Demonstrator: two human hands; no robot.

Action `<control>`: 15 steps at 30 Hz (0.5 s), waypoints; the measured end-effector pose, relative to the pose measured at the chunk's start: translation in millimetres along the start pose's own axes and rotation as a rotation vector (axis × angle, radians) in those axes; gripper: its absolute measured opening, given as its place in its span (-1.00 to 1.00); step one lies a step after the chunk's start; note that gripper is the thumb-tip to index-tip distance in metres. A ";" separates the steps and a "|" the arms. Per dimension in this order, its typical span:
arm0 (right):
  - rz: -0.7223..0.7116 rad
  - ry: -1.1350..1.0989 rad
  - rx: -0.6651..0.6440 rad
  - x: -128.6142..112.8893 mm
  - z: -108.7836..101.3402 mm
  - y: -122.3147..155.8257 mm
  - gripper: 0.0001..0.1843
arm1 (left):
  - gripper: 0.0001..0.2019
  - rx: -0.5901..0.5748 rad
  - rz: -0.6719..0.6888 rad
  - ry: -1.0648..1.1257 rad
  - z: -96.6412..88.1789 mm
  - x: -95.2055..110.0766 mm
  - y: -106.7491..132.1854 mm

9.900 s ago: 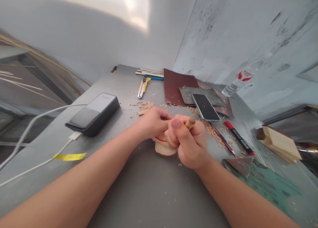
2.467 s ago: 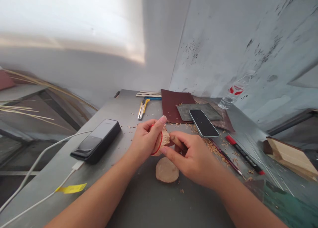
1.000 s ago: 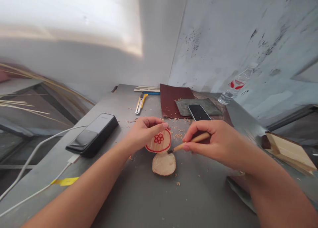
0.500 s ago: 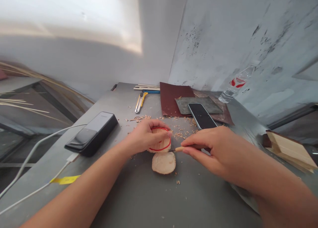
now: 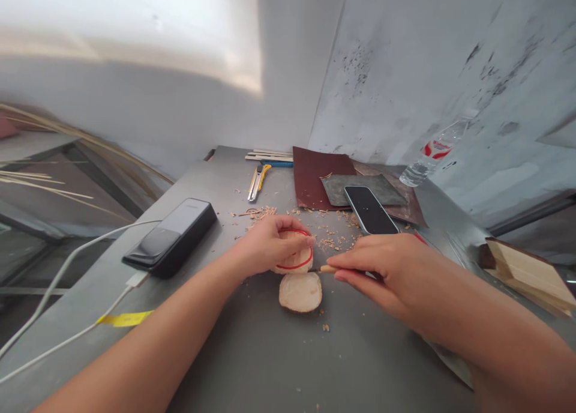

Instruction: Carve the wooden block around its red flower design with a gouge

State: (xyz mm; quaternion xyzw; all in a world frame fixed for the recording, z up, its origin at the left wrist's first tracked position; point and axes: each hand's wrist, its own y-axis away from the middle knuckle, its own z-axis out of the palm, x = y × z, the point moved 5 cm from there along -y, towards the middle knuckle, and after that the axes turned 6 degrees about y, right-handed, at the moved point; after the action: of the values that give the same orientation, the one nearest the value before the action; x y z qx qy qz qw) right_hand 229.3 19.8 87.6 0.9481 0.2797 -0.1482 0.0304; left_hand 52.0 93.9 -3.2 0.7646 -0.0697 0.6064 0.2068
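Observation:
My left hand [image 5: 281, 242] is closed on a pale round wooden piece [image 5: 302, 259] with a red line drawn around its top, the thumb lying across it. In my right hand [image 5: 378, 266] is a carving tool with a light wooden handle [image 5: 329, 269]; its thin tip points left at the lower right edge of the round piece. Whether the tip touches the wood I cannot tell. Just below, toward me, a second pale, shallow, rounded wooden piece [image 5: 300, 293] lies on the grey table [image 5: 252, 353].
Wood shavings [image 5: 330, 239] are scattered beyond my hands. Farther back are a yellow box cutter [image 5: 258, 182], dark red sandpaper sheets [image 5: 308, 179] and a phone [image 5: 371, 212]. A black device [image 5: 173, 239] with a white cable stands left. A water bottle [image 5: 425, 161] stands at the back right.
The whole view has shifted slightly, so things sit a little farther right. Both hands keep their grips, with the tool still at the round piece's edge.

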 end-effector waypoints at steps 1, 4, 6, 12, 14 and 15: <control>-0.008 0.006 -0.005 2.4 0.9 0.5 -0.71 | -0.63 -0.003 0.002 -0.002 -0.1 0.4 0.2; -0.008 0.011 -0.021 10.0 2.3 1.4 -0.71 | -0.64 -0.015 0.026 -0.007 -0.5 0.7 -0.5; 0.006 0.003 -0.033 12.5 2.1 1.6 -0.72 | -0.63 -0.020 0.031 -0.012 -0.8 -0.1 -1.4; -0.037 -0.025 -0.019 6.8 -2.6 1.6 -0.70 | -0.63 -0.051 -0.002 -0.007 -0.5 -1.5 -2.6; -0.044 -0.004 -0.035 7.1 -1.9 2.3 -0.68 | -0.63 -0.049 -0.006 -0.013 -0.8 -1.2 -2.6; -0.044 0.009 -0.040 7.7 -1.4 2.7 -0.67 | -0.63 -0.047 -0.009 -0.016 -0.9 -1.2 -2.4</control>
State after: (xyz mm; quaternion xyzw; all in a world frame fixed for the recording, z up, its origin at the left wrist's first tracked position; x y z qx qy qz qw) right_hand 237.3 21.8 86.6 0.9417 0.3033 -0.1388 0.0447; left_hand 51.7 96.4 -4.7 0.7646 -0.0824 0.5976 0.2269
